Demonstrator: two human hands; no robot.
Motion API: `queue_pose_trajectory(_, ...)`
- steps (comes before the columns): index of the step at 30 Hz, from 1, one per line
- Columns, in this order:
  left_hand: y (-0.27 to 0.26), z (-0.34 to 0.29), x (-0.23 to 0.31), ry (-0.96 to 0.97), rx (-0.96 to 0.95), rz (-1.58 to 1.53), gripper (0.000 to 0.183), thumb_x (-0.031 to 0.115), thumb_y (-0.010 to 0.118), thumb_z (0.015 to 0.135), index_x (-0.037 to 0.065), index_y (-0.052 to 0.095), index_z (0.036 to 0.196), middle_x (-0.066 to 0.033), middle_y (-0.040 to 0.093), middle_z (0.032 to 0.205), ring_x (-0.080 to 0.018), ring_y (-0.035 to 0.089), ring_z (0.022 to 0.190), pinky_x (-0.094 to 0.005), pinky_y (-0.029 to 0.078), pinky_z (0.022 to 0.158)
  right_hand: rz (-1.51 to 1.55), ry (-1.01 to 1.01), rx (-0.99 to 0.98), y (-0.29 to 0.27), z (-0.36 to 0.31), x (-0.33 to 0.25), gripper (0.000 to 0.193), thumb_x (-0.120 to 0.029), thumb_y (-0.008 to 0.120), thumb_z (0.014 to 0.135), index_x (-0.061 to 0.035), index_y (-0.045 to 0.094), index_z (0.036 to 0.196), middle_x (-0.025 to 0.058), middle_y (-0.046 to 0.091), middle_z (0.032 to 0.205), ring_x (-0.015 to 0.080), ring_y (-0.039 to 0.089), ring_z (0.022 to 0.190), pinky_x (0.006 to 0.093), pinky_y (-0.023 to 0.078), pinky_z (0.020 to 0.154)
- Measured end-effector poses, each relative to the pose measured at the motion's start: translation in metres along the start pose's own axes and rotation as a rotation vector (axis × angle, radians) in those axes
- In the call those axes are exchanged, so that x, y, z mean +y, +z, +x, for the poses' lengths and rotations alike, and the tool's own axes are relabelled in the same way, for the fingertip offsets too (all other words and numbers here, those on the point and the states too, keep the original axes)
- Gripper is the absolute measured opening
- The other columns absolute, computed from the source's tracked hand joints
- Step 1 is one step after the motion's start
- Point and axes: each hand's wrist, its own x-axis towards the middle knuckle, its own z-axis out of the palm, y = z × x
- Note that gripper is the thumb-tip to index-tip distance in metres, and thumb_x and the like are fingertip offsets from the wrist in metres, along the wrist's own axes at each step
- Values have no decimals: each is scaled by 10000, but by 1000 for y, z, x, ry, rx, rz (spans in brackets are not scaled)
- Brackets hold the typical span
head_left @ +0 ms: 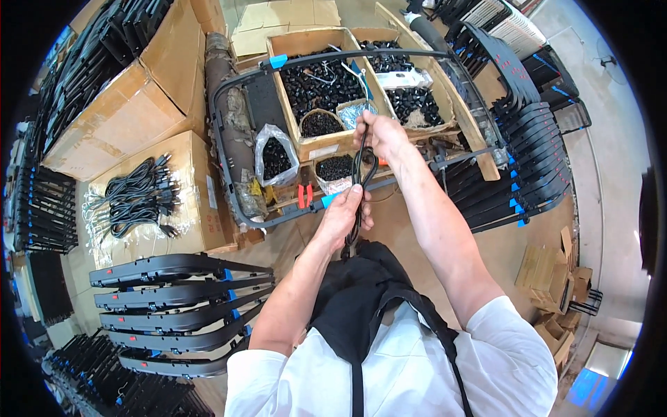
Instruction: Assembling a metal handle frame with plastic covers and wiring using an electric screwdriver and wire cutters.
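Observation:
A folded black cable [358, 167] runs upright between my hands in front of my apron. My left hand [344, 210] is closed around its lower part, and the loose loops hang below toward the apron. Higher up, my right hand [383, 136] pinches the upper end, with a thin pale wire [364, 83] rising beyond it over the parts boxes. Around both hands lies a large black tubular frame [219, 142] with blue tape, resting across the bench. Red-handled pliers [305, 194] lie left of my left hand.
Wooden boxes [303, 147] of small black parts stand ahead, beside a plastic-lined tub [286, 175]. Coiled black power cords [139, 194] lie on a carton at left. Stacked black curved frames stand at lower left [167, 300] and right [538, 160]. Cardboard boxes [542, 274] sit at far right.

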Motion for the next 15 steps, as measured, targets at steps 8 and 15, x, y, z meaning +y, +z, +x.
queue_pose_trajectory(8, 36, -48, -8, -31, -69, -180, 358, 382, 438, 1152, 62, 570, 1062, -52, 617, 833, -209, 625, 756, -339, 523, 743, 335, 89, 84, -38, 40, -17, 234, -186, 451, 1088, -26, 551, 948, -32, 396, 577, 109, 340, 433, 283, 261, 392)
queue_pose_trajectory(15, 78, -116, -44, -18, 39, -47, 323, 350, 456, 1144, 65, 584, 1059, -68, 667, 917, -165, 638, 804, -311, 521, 746, 340, -51, 102, -67, 30, -62, 189, -141, 445, 1060, -27, 546, 947, -44, 373, 590, 93, 329, 438, 274, 268, 394)
